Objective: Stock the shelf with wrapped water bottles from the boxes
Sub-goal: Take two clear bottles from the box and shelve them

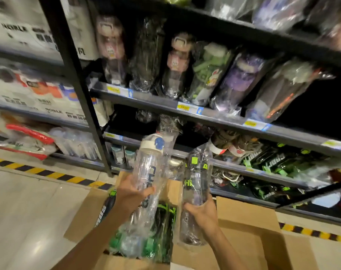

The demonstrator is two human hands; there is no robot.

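Note:
My left hand (131, 193) grips a clear wrapped bottle with a white and blue lid (149, 162), held upright over the open cardboard box (84, 213). My right hand (201, 212) grips a second clear wrapped bottle with green lid parts (196, 184), also upright, just right of the first. Both bottles stand in front of the dark shelf unit (214, 115), level with its lower rows. Inside the box lie several more wrapped bottles with green and black parts (162, 227).
The middle shelf holds several wrapped bottles in pink, green and purple (210, 73). Lower right shelves carry black and green bottles (271, 160). A second open cardboard box (249, 221) sits to the right. Yellow-black floor tape (49, 174) runs along the shelf base. A black upright post (76, 75) divides the shelves.

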